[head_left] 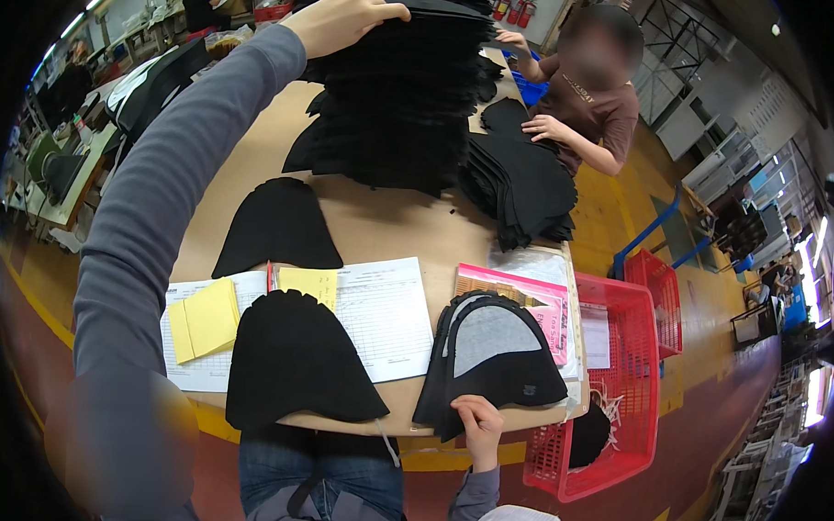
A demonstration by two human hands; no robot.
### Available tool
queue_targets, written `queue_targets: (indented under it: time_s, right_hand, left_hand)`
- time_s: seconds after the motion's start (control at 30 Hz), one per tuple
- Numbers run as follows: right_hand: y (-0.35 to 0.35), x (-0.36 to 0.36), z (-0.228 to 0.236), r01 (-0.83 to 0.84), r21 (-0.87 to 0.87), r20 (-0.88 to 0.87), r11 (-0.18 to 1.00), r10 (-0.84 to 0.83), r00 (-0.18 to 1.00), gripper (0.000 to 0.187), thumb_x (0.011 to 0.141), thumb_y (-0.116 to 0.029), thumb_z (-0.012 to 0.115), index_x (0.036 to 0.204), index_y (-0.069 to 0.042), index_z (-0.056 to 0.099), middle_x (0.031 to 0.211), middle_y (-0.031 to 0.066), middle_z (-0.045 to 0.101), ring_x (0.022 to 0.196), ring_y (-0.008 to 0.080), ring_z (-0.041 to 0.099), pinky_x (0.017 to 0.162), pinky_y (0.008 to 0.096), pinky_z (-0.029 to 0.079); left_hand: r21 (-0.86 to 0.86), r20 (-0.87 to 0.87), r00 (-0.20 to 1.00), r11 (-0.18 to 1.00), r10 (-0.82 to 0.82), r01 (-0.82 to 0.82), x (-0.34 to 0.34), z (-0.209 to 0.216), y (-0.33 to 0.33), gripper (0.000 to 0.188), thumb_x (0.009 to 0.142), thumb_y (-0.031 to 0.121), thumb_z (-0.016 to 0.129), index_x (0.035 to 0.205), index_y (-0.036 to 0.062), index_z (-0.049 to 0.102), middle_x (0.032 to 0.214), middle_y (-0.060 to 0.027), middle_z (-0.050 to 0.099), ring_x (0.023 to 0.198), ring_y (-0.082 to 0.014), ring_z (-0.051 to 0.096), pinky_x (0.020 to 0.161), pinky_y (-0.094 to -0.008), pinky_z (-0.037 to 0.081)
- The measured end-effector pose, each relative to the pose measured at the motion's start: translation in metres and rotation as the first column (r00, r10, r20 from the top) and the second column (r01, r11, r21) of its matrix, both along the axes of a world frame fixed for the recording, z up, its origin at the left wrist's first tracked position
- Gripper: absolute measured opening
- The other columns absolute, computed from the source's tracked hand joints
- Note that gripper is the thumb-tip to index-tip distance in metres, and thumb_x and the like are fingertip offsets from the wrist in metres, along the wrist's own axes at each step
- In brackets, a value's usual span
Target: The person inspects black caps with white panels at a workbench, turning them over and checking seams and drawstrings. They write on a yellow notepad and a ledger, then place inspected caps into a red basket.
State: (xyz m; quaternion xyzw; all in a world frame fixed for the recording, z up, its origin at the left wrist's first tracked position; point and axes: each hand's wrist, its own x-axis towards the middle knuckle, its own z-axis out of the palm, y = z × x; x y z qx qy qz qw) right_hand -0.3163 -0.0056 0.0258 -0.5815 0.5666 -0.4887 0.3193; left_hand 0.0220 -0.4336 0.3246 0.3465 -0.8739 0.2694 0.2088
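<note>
Far left: green sewing machine (44,163) on another table. Yellow paper pad (204,322) on printed sheets (392,310), left part of the counter (368,227). Behind the pad, one plain domed black piece (276,228) lies flat. Nearer, a second black piece (298,367), notched along its top curve, lies partly over the sheets and reaches the counter's near edge.

Left hand (345,24) stretched far forward, fingers bent, at the top of a tall stack of black pieces (386,108); can't tell if it has hold of one. Right hand (478,423) at the near edge, thumb and fingers pinched together on the lower edge of the grey-patched black pieces (528,370), which overlap each other. Fanned black pile (525,186) right of the stack. Pink booklet (558,311) just beside the patched pieces, partly under them. Co-worker (592,106) behind the pile, one hand touching it. Red crate (639,420) beside the counter, far right.
</note>
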Motion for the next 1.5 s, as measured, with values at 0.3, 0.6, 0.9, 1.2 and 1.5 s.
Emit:
queue_targets:
  time_s: [0.3, 0.6, 0.9, 1.2, 1.5]
  right_hand:
    - [-0.009, 0.001, 0.002, 0.008, -0.020, -0.014, 1.000, -0.009, 1.000, 0.007, 0.084, 0.001, 0.066, 0.082, 0.004, 0.072, 0.086, 0.0121, 0.071, 0.079, 0.0194, 0.068, 0.071, 0.0291, 0.053]
    - [-0.022, 0.006, 0.044, 0.143, -0.110, -0.240, 0.984, -0.166, 0.957, 0.001, 0.083, 0.002, 0.070, 0.084, 0.002, 0.069, 0.080, 0.0138, 0.069, 0.071, 0.0253, 0.068, 0.064, 0.0316, 0.052]
    - [-0.184, -0.023, 0.097, 0.149, -0.428, -0.468, 0.891, -0.359, 0.808, 0.018, 0.087, -0.016, 0.071, 0.099, -0.002, 0.070, 0.092, 0.0116, 0.069, 0.083, 0.0265, 0.066, 0.076, 0.0341, 0.050]
    - [-0.324, -0.065, 0.045, 0.076, -0.351, -0.757, 0.933, -0.331, 0.563, 0.046, 0.082, -0.032, 0.075, 0.122, -0.013, 0.064, 0.126, 0.0151, 0.058, 0.110, 0.0375, 0.059, 0.091, 0.0437, 0.050]
    - [-0.348, -0.092, 0.076, 0.231, -0.353, -0.687, 0.907, -0.418, 0.594, 0.027, 0.100, -0.033, 0.049, 0.114, -0.016, 0.066, 0.089, 0.0251, 0.068, 0.086, 0.0471, 0.065, 0.073, 0.0558, 0.052]
  left_hand:
    - [-0.065, 0.081, 0.997, 0.998, -0.015, 0.021, 0.011, 0.004, -0.009, 0.044, 0.092, 0.000, 0.056, 0.133, 0.0168, 0.054, 0.129, -0.0069, 0.062, 0.088, -0.0307, 0.071, 0.080, -0.0350, 0.060]
    - [-0.138, 0.059, 0.998, 0.990, 0.001, 0.007, -0.011, -0.014, 0.104, 0.044, 0.091, 0.016, 0.058, 0.135, 0.0198, 0.052, 0.137, -0.0129, 0.054, 0.122, -0.0345, 0.054, 0.100, -0.0495, 0.045]
    - [0.831, -0.496, 0.858, 0.357, 0.132, 0.426, 0.006, -0.156, 0.333, 0.023, 0.089, 0.007, 0.067, 0.111, 0.0040, 0.069, 0.106, -0.0123, 0.072, 0.098, -0.0263, 0.069, 0.086, -0.0336, 0.054]
    - [0.784, -0.607, 0.617, 0.501, 0.501, 0.365, -0.027, -0.268, 0.425, 0.018, 0.090, 0.009, 0.064, 0.106, 0.0047, 0.068, 0.117, -0.0075, 0.068, 0.111, -0.0260, 0.062, 0.104, -0.0435, 0.041]
    - [0.531, -0.511, 0.828, 0.842, 0.229, 0.095, -0.041, -0.303, 0.434, 0.026, 0.076, 0.004, 0.065, 0.100, 0.0130, 0.067, 0.118, -0.0004, 0.065, 0.110, -0.0200, 0.061, 0.093, -0.0369, 0.045]
